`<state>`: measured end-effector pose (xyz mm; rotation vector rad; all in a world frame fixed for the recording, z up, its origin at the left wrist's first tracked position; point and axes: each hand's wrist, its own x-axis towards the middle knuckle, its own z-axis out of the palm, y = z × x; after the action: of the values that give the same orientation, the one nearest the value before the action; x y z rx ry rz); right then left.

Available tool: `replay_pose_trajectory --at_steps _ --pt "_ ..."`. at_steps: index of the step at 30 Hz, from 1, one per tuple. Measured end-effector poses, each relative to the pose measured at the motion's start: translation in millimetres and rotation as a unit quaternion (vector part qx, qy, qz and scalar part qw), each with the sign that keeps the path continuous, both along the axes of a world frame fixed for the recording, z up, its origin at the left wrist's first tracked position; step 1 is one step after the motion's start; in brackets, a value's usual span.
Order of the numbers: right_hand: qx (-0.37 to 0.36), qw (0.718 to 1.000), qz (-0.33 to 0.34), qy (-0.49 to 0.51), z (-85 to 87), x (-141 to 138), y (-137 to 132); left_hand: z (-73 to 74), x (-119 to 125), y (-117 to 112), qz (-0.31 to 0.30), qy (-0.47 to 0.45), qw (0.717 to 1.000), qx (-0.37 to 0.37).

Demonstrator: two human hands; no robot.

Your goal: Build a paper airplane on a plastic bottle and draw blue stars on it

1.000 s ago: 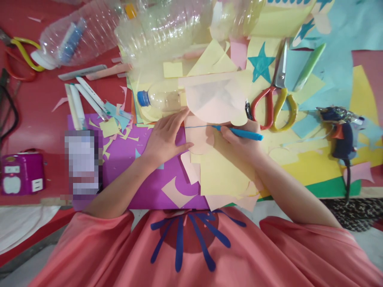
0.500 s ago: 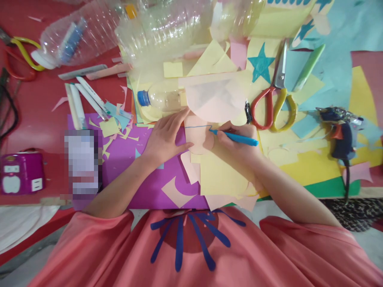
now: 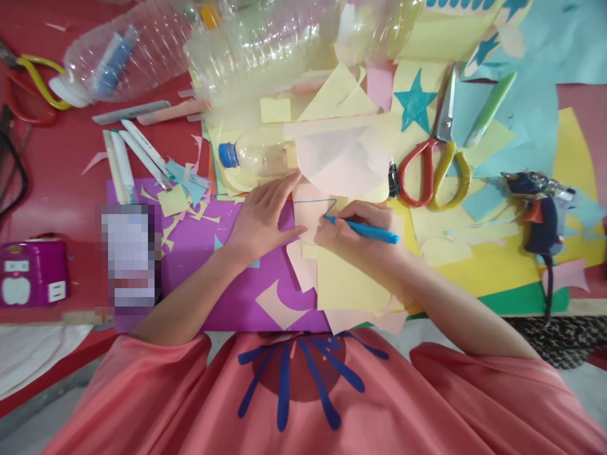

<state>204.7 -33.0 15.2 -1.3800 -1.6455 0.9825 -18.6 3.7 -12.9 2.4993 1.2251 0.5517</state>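
My right hand [image 3: 367, 230] is closed around a blue marker [image 3: 374, 232], its tip on a pale pink piece of paper [image 3: 308, 218]. A blue line runs across that paper and bends back down to the left at the tip. My left hand [image 3: 268, 218] lies flat with fingers and thumb spread, touching the paper's left edge. Just above sits a larger pale pink sheet with a rounded lower edge [image 3: 346, 161]. Beneath the drawn-on piece are yellow paper [image 3: 358, 272] and a purple sheet [image 3: 227, 303].
Scissors with red and yellow handles [image 3: 435, 164] and a hot glue gun [image 3: 543, 205] lie to the right. Large clear plastic bottles [image 3: 256, 47] fill the back. White markers [image 3: 142, 151], paper scraps and a blurred-out phone [image 3: 130, 259] are on the left. A teal star [image 3: 416, 101] lies behind the scissors.
The marker tip has moved down and to the left, lengthening the blue line with a slanted stroke. My right hand moved with it; my left hand stayed in place.
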Motion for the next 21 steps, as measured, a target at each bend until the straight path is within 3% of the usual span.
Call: replay_pose_trajectory --at_steps 9,21 --pt "0.084 0.992 0.092 -0.008 -7.0 -0.8 -4.8 -5.5 -2.1 2.4 -0.009 -0.018 1.000 -0.005" --pt "0.104 0.975 0.193 -0.022 -6.8 -5.6 -8.2 -6.8 -1.8 2.2 -0.017 -0.037 0.999 0.018"
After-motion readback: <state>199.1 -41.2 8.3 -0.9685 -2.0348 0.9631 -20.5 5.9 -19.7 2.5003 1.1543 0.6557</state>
